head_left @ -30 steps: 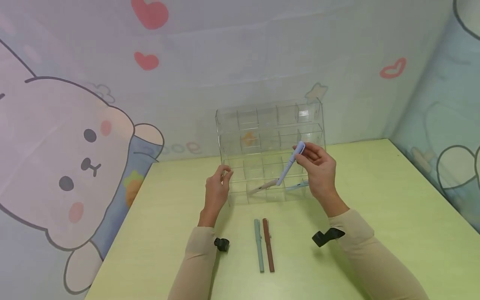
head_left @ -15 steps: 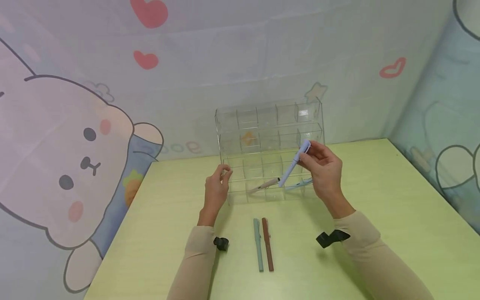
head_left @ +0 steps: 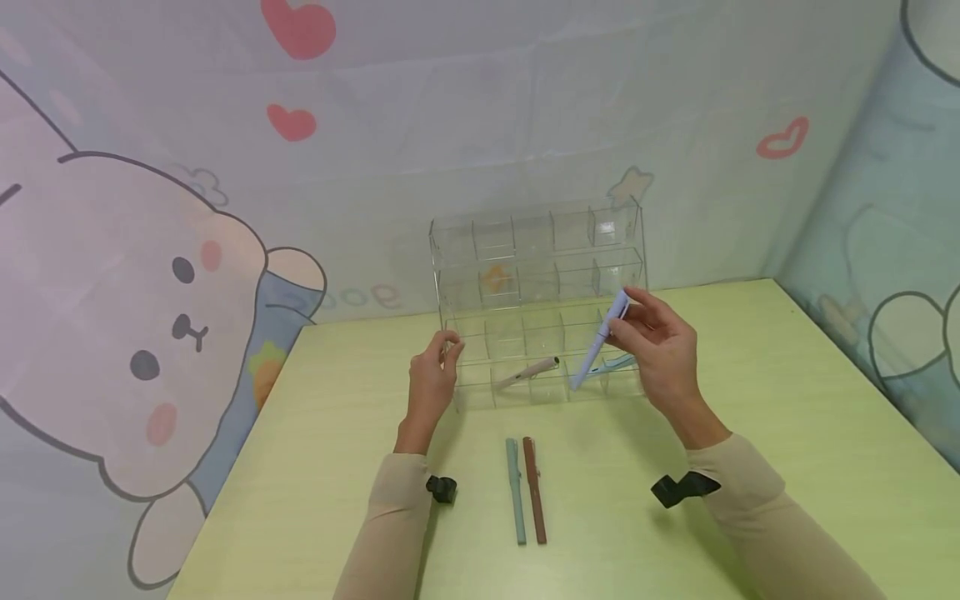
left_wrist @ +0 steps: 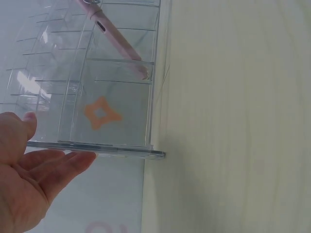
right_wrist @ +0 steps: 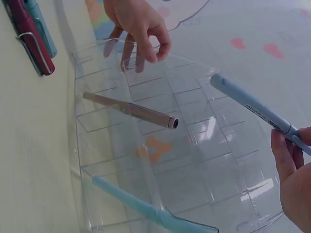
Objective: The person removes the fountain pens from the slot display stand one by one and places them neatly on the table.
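Note:
A clear compartmented pen organizer (head_left: pixel 543 336) stands upright at the back of the table. My left hand (head_left: pixel 432 379) grips its left side wall, thumb inside and fingers outside in the left wrist view (left_wrist: pixel 36 182). Between thumb and fingers, my right hand (head_left: pixel 664 354) pinches a lavender pen (head_left: pixel 600 342) by its capped upper end. The pen slants down to the left, its lower end overlapping the bottom row in the head view. A beige pen (head_left: pixel 528 372) leans in one bottom compartment, and a light blue pen (head_left: pixel 618 363) leans in another farther right.
On the table (head_left: pixel 345 400) in front of the organizer, a green pen (head_left: pixel 516 492) and a reddish-brown pen (head_left: pixel 535 492) lie side by side between the forearms. A printed cloth backdrop (head_left: pixel 450 108) rises right behind the organizer.
My right hand has moved right and slightly down with the lavender pen, whose lower end has shifted from beside the beige pen towards the light blue one. The left hand stays put.

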`<state>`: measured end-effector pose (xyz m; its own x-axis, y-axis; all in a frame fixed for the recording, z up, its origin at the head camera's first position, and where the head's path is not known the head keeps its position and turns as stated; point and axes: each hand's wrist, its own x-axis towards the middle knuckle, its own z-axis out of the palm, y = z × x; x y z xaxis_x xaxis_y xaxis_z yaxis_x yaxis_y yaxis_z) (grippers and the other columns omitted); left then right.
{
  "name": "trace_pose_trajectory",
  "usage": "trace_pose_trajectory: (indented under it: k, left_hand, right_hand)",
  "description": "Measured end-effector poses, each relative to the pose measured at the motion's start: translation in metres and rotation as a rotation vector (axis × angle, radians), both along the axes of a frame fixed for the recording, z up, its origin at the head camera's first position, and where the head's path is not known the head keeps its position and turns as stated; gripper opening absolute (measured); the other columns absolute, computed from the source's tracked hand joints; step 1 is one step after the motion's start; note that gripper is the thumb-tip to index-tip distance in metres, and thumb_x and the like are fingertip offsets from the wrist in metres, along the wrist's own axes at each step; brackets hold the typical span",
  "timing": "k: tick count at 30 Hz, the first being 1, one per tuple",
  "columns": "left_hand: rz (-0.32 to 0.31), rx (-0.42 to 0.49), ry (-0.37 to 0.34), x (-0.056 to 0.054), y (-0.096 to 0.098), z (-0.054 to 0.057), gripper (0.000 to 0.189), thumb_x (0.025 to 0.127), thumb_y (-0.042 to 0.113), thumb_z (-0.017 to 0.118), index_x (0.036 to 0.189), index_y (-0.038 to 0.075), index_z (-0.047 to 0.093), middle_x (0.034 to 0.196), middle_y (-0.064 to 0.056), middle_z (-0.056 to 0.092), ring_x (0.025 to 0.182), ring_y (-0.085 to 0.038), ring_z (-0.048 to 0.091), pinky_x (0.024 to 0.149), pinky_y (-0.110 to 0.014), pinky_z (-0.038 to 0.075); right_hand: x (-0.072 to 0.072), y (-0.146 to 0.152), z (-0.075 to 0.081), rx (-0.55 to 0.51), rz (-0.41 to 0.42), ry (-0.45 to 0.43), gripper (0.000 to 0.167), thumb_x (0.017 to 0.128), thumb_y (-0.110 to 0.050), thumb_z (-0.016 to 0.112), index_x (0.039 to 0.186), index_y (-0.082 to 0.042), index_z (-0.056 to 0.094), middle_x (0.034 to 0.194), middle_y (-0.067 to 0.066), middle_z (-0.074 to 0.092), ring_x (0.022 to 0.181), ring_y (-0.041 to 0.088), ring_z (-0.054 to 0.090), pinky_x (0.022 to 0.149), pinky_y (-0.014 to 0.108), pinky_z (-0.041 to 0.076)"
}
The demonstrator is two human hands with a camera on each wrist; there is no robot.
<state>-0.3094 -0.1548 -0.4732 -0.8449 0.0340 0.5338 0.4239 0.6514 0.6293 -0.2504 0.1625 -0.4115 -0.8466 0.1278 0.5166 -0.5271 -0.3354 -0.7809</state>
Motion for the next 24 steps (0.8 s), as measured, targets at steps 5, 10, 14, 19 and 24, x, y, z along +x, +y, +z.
trace_pose_trajectory:
  k: [5, 10, 14, 19, 24]
  left_hand:
    - [-0.001, -0.002, 0.003, -0.0001, -0.0001, -0.0001, 0.013, 0.104, 0.025, 0.057, 0.110, 0.014, 0.060, 0.061, 0.001, 0.040, 0.049, -0.010, 0.029, 0.044, -0.027, 0.026]
    - [-0.004, 0.004, 0.008, -0.0002, -0.0002, -0.0002, 0.013, 0.104, 0.024, 0.057, 0.110, 0.013, 0.061, 0.058, 0.002, 0.036, 0.044, -0.007, 0.021, 0.042, -0.025, 0.023]
    - [-0.006, 0.004, 0.012, -0.0008, -0.0001, -0.0009, 0.014, 0.104, 0.025, 0.057, 0.110, 0.013, 0.061, 0.060, 0.002, 0.039, 0.045, -0.006, 0.020, 0.042, -0.025, 0.023]
    - [-0.016, 0.012, 0.007, -0.0011, 0.0000, -0.0010, 0.014, 0.104, 0.025, 0.057, 0.110, 0.013, 0.061, 0.060, 0.001, 0.039, 0.045, -0.008, 0.021, 0.042, -0.026, 0.023]
    - [-0.013, 0.013, 0.011, -0.0011, -0.0009, -0.0008, 0.013, 0.104, 0.025, 0.057, 0.110, 0.013, 0.061, 0.060, 0.001, 0.039, 0.045, -0.008, 0.021, 0.042, -0.026, 0.024]
  right_hand:
    - [0.0035, 0.0054, -0.0042, 0.021, 0.003, -0.012, 0.043, 0.091, 0.012, 0.066, 0.132, 0.002, 0.060, 0.101, 0.008, 0.066, 0.085, 0.017, 0.070, 0.068, 0.040, 0.057]
    - [0.0046, 0.0061, -0.0064, 0.033, 0.004, -0.032, 0.043, 0.090, 0.012, 0.066, 0.132, 0.006, 0.058, 0.099, 0.008, 0.066, 0.083, 0.017, 0.071, 0.067, 0.040, 0.058]
    - [0.0053, 0.0055, -0.0076, 0.051, 0.026, -0.038, 0.042, 0.091, 0.013, 0.065, 0.132, 0.007, 0.057, 0.101, 0.007, 0.067, 0.084, 0.016, 0.071, 0.068, 0.039, 0.058]
    - [0.0065, 0.0040, -0.0073, 0.064, 0.043, -0.038, 0.041, 0.091, 0.013, 0.065, 0.131, 0.008, 0.057, 0.101, 0.008, 0.067, 0.084, 0.016, 0.070, 0.068, 0.040, 0.058]
    - [0.0069, 0.0031, -0.0089, 0.100, 0.072, -0.054, 0.042, 0.091, 0.011, 0.066, 0.132, 0.007, 0.056, 0.100, 0.008, 0.066, 0.084, 0.016, 0.069, 0.068, 0.041, 0.058]
